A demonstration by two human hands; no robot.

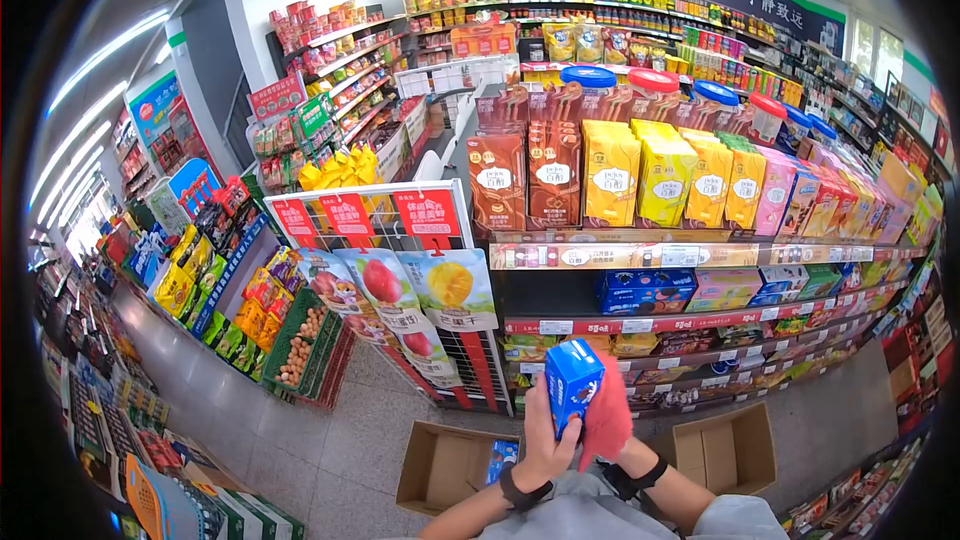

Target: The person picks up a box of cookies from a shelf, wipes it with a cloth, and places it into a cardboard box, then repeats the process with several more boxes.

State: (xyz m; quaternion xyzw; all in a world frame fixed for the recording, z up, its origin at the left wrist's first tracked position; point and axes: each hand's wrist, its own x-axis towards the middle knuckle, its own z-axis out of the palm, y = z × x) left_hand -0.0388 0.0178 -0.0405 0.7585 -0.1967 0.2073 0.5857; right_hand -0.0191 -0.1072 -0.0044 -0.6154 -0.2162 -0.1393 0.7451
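Note:
My left hand (545,443) is closed around the lower part of a blue snack box (573,378), held upright in front of my body. My right hand (636,456) is mostly hidden behind a red cloth (608,412), which it grips against the right side of the box. Ahead, a lower shelf holds a similar blue carton (648,291) beside a pink and green carton (725,288). To the left of those cartons is a dark gap on the shelf.
An open cardboard box (425,470) with a blue pack (503,458) inside lies at floor level on the left. Another open cardboard box (725,445) is at the right. Hanging fruit snack bags (450,285) border the shelf. A green crate (320,340) holds round brown items.

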